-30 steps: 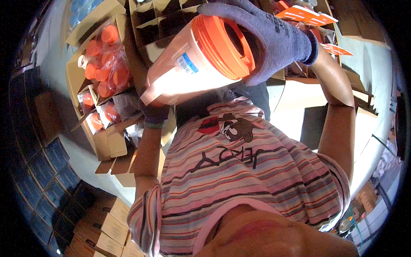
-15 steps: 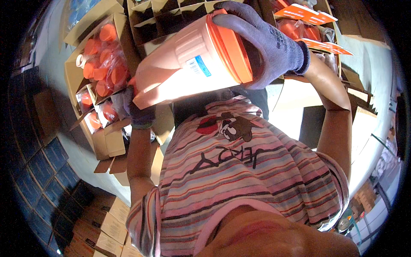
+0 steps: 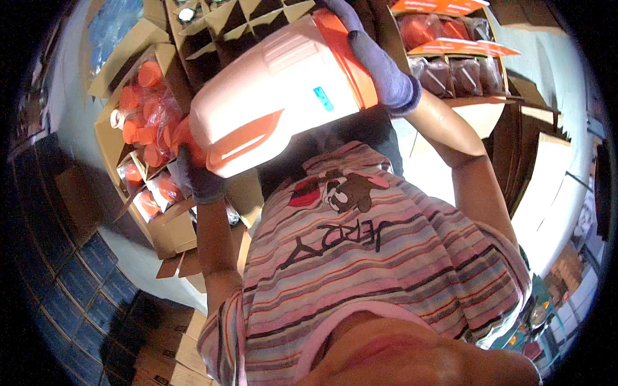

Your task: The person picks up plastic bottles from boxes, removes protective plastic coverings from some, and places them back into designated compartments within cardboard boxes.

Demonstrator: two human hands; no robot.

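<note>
Head view: pale jug (image 3: 277, 96), orange lid and handle, tilted; gloved left hand (image 3: 196, 177) and right hand (image 3: 380, 64) clamped on it

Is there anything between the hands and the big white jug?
Only gloves. The right hand grips the orange lid end, and the left hand holds the base of the white jug. Nothing else sits between them.

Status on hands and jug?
Left hand grips white jug base. Right hand clamps its orange lid. Jug tilted over divider carton.
</note>
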